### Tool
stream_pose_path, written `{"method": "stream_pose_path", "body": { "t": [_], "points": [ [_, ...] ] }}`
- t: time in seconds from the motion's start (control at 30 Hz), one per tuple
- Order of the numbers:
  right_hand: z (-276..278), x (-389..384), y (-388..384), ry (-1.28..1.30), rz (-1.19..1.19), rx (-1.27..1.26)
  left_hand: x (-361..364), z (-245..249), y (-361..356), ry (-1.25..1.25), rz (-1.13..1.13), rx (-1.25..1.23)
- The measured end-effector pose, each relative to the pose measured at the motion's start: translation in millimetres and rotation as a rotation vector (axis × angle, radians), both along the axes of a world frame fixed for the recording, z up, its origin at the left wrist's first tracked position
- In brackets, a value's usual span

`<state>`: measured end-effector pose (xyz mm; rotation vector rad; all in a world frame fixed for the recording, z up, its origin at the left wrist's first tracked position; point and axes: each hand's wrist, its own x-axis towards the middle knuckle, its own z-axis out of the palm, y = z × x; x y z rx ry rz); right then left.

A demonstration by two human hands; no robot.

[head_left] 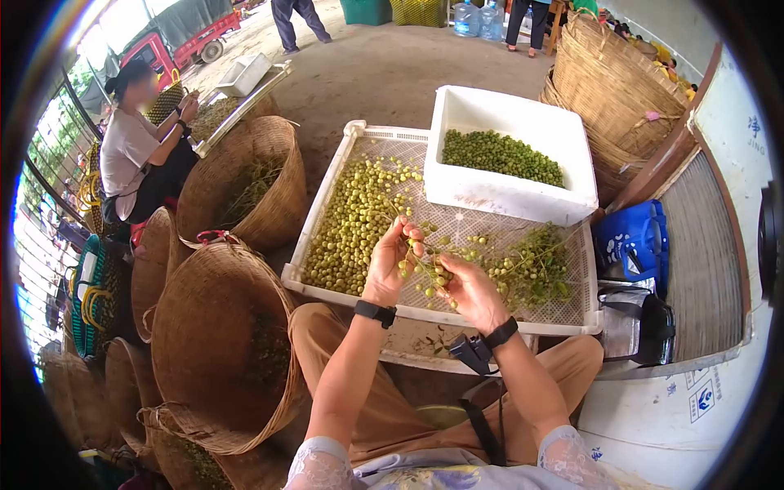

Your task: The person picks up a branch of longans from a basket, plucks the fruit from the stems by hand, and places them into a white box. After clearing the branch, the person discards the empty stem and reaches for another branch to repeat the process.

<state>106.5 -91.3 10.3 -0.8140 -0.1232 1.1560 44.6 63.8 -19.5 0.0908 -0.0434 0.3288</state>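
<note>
Both hands are raised over the front middle of a white mesh tray [327, 296]. My left hand [390, 260] has its fingers closed on a thin stem with green berries. Beside it, my right hand [472, 292] pinches the same berry sprig [429, 265], thumb and fingers together. Loose yellow-green berries [347, 233] cover the tray's left part. Leafy berry stems [535, 269] are heaped at its right. A white foam box [506, 200] rests on the tray's back right, with small green berries [498, 155] inside.
Large wicker baskets [208, 327] stand at the left, another stack [612, 90] at the back right. A blue bag [633, 241] and a silver-black bag [625, 318] lie right of the tray. A seated person [135, 147] works at the upper left; others stand behind.
</note>
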Motion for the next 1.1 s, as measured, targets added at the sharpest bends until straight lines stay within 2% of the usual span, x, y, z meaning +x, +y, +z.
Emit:
{"method": "stream_pose_path", "body": {
  "t": [0.2, 0.33, 0.4, 0.47, 0.63, 0.7, 0.9, 1.03, 1.1],
  "points": [
    [-17, 7, -4, -0.053, -0.099, 0.001, 0, 2, 3, -0.018, 0.002, -0.005],
    [-31, 19, -17, 0.145, -0.096, 0.105, -1, -1, 9, 0.025, 0.063, -0.05],
    [-38, 18, -18, 0.124, -0.071, 0.081, 0, -1, 11, 0.031, 0.087, -0.037],
    [-33, 10, -17, 0.119, 0.064, 0.021, 3, -3, 12, 0.009, 0.07, -0.081],
    [-13, 1, -10, 0.204, 0.131, 0.05, 2, -2, 12, 0.103, 0.16, 0.075],
    [-3, -1, -8, 0.001, 0.096, -0.06, 0, 2, 11, 0.103, 0.159, 0.097],
    [-2, -8, -5, -0.213, 0.161, -0.066, -4, 4, 14, -0.003, 0.131, 0.134],
    [-7, -11, -4, -0.208, 0.121, -0.108, -5, 2, 16, -0.027, 0.108, 0.137],
    [-8, -11, -6, -0.117, 0.055, -0.024, -6, 1, 18, -0.029, 0.104, 0.102]
  ]
}}
